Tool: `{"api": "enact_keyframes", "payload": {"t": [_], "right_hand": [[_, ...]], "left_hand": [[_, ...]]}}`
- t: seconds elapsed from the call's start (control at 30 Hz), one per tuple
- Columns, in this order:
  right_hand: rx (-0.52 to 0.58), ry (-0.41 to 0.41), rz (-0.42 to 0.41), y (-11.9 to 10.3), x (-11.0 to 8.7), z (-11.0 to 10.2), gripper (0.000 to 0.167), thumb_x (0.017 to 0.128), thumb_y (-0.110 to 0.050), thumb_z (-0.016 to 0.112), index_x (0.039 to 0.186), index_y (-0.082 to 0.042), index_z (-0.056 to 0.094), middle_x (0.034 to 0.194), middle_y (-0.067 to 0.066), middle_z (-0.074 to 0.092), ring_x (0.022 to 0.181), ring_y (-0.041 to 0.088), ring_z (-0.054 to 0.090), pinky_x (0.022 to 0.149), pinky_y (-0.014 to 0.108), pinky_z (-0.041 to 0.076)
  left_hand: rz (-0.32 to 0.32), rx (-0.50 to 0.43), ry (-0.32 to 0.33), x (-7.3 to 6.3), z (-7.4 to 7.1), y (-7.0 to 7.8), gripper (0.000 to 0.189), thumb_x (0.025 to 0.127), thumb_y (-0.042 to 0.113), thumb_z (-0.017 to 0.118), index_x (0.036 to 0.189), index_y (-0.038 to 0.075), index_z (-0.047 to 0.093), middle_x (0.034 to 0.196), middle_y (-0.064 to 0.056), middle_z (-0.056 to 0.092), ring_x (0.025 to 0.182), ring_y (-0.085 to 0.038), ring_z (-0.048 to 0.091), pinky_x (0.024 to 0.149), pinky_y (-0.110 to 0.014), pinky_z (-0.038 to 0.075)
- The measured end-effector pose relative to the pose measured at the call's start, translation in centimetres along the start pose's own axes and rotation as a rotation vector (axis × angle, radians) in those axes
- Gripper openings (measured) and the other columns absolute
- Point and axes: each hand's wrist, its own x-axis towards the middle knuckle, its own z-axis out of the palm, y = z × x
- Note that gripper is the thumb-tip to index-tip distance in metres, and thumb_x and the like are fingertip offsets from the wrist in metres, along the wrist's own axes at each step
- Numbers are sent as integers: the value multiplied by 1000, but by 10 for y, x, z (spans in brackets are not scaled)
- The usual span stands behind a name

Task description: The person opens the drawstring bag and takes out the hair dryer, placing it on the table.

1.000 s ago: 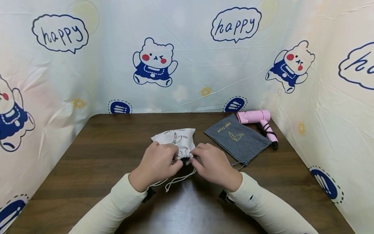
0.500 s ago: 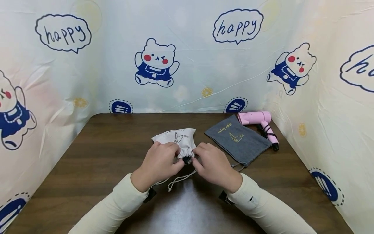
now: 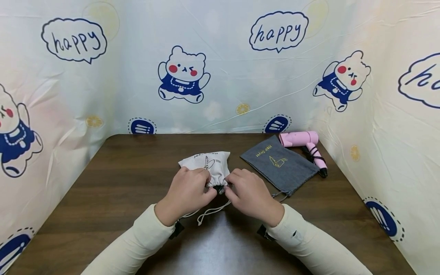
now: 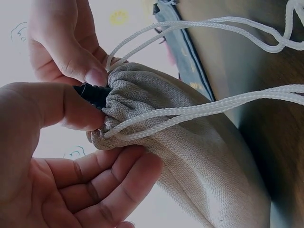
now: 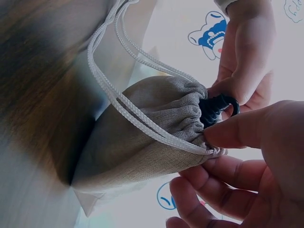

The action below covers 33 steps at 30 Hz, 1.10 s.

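A light beige drawstring bag (image 3: 215, 164), printed with a hair dryer drawing, lies mid-table with its gathered mouth toward me. My left hand (image 3: 187, 193) pinches the left side of that mouth between thumb and fingers. On the opposite side, my right hand (image 3: 252, 194) pinches the gathered rim the same way. Between the thumbs a black ribbed end with a small loop (image 5: 216, 108) pokes out of the mouth; the rest of what is inside is hidden by the cloth. White drawstrings (image 4: 209, 110) trail from both sides of the mouth down onto the wood.
To the right lies a flat grey drawstring bag (image 3: 280, 164) marked "Hair Dryer". Behind its far right edge is a pink hair dryer (image 3: 299, 138) with a black cord wound round its handle. Printed cloth walls (image 3: 227, 76) rise around the brown table (image 3: 130, 160).
Both hands keep hold of the bag's mouth and barely move. The black end shows a little differently between the thumbs, and the view shifts slightly.
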Motion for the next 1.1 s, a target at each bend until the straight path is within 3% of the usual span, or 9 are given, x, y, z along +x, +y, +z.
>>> {"api": "enact_keyframes", "payload": {"t": [0.6, 1.1], "right_hand": [[-30, 9, 17, 0, 1, 1, 10, 89, -25, 74, 94, -17, 76, 90, -4, 70, 78, 16, 60, 68, 34, 50], [-44, 15, 15, 0, 1, 0, 8, 89, -25, 73, 92, -18, 76, 86, -5, 67, 74, 15, 57, 65, 34, 48]], "left_hand": [[-10, 13, -7, 0, 0, -3, 34, 76, 28, 69, 58, 25, 40, 57, 12, 38, 52, -7, 35, 59, -34, 28], [-34, 23, -18, 0, 0, -4, 31, 76, 28, 67, 58, 25, 42, 57, 13, 39, 53, -7, 39, 62, -36, 34]]}}
